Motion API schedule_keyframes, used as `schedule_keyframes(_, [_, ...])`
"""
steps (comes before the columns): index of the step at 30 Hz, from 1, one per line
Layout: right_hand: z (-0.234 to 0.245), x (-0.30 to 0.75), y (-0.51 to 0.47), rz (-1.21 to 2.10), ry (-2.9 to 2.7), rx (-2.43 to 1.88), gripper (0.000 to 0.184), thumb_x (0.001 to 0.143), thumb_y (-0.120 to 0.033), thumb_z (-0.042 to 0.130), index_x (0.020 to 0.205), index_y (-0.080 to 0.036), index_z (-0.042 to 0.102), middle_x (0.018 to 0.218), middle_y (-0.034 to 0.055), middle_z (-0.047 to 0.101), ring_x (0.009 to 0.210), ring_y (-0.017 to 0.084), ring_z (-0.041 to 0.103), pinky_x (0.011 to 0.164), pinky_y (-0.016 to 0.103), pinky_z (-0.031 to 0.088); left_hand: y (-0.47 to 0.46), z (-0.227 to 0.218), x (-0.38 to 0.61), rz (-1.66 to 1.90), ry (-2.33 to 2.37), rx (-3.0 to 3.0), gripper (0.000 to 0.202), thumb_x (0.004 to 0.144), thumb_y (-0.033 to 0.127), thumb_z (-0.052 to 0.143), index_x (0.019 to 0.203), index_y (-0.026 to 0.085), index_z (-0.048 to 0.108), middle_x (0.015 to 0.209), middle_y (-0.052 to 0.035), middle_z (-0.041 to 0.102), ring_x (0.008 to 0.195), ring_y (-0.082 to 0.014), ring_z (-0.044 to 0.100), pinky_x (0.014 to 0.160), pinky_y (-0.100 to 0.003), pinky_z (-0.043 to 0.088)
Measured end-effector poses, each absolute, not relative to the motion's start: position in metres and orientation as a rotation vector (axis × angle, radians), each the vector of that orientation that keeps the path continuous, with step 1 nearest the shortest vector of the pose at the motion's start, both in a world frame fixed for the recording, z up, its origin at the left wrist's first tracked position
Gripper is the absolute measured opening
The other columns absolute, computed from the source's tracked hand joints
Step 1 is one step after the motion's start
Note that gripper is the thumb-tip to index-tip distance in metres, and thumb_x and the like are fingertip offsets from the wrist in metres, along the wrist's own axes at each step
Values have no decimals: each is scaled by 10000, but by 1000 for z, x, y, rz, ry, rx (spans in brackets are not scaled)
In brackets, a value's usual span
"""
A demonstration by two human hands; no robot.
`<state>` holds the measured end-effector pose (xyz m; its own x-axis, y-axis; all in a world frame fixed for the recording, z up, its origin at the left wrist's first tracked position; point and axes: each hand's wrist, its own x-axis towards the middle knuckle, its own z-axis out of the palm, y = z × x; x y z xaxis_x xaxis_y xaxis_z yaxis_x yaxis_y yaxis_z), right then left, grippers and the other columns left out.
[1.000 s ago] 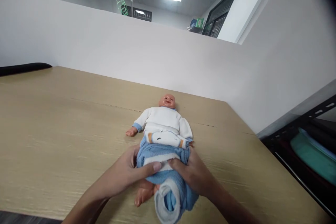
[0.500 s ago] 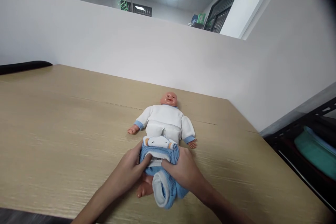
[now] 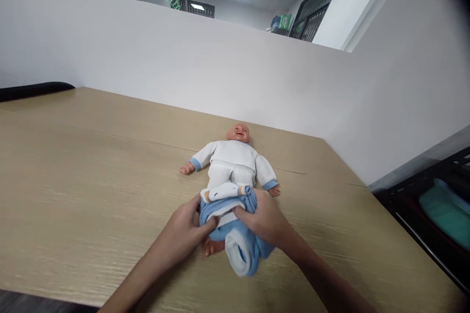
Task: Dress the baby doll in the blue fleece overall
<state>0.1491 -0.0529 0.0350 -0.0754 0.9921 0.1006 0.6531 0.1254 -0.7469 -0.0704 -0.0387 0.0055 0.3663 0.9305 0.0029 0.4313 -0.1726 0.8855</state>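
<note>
A baby doll (image 3: 232, 159) in a white top lies on its back on the wooden table (image 3: 81, 166), head toward the wall. Blue-and-white pants (image 3: 240, 244) are bunched around its legs, with a white cuff turned out at the near end. My left hand (image 3: 185, 232) grips the left side of the pants' waistband, thumb pressed on the white band. My right hand (image 3: 266, 222) grips the right side of the waistband. One bare doll foot (image 3: 213, 247) shows under the fabric.
A white partition wall (image 3: 183, 68) runs behind the table. A dark rack (image 3: 429, 200) with a teal item (image 3: 446, 215) stands at the right. A black object (image 3: 33, 90) lies at the table's far left edge.
Both hands have moved the pants' waistband up the doll toward its waist. The bunched fabric is tighter and the view has shifted slightly.
</note>
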Motion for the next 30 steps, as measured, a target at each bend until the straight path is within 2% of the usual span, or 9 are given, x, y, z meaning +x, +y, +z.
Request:
schedule_keyframes(2, [45,143,-67,812,-1868,-1496,17,784,-206,666,798,-197,668,745,-19,723,674,153,628,623,247,454,-56,5,-77,763,1182,1710,416,893,419,631,1250,208,649,1254,-90,736,1180,-333,674,990,-417,549])
schedule_keyframes(4, [50,137,-80,899,-1916,-1446,84,747,-159,659,812,-211,663,770,-40,729,667,138,621,629,240,453,-73,0,-84,730,1204,1679,385,887,440,637,1207,227,666,1253,-83,736,1194,-337,672,982,-409,565])
schedule_keyframes(7, [46,129,-91,961,-1962,-1435,173,704,-130,664,845,-229,653,833,-46,748,705,144,637,679,255,460,-89,-11,-93,607,1258,1697,359,870,457,621,1133,224,695,1214,-103,745,1172,-367,676,997,-474,566])
schedule_keyframes(11, [28,127,-92,883,-2023,-1564,225,691,-175,696,908,-226,664,912,18,751,809,219,669,740,323,460,-89,-23,-95,554,1286,1801,392,871,422,602,1201,245,716,1307,-111,720,1255,-395,615,1120,-585,461])
schedule_keyframes(14, [19,129,-91,778,-2091,-1648,222,694,-224,715,907,-215,655,956,55,719,873,262,666,780,367,462,-82,-31,-92,556,1267,1878,354,888,378,603,1200,267,725,1356,-97,704,1317,-402,562,1161,-615,398])
schedule_keyframes(17, [20,130,-93,760,-2126,-1689,310,718,-250,703,1027,-236,676,1087,62,698,939,278,674,831,398,483,-78,-38,-90,596,1251,1921,317,918,366,599,1194,257,712,1363,-112,692,1326,-403,547,1175,-628,361])
schedule_keyframes(24, [17,137,-96,875,-2049,-1676,745,706,-214,696,1432,-278,543,1353,79,686,1200,330,671,1027,461,498,-85,-47,-85,699,1173,1881,353,937,306,577,1281,230,606,1346,-143,646,1296,-371,544,1140,-603,380])
schedule_keyframes(27, [9,140,-93,904,-2042,-1578,767,694,-173,706,1444,-227,548,1398,105,672,1261,329,647,1067,451,484,-86,-46,-83,768,1160,1762,338,931,315,580,1254,217,570,1300,-146,646,1235,-358,583,1073,-559,453])
schedule_keyframes(30, [4,141,-88,937,-1985,-1443,708,673,-121,733,1359,-228,598,1284,73,725,1149,285,688,991,386,507,-83,-44,-85,868,1116,1642,349,968,358,581,1280,217,515,1213,-120,668,1101,-301,651,961,-457,533])
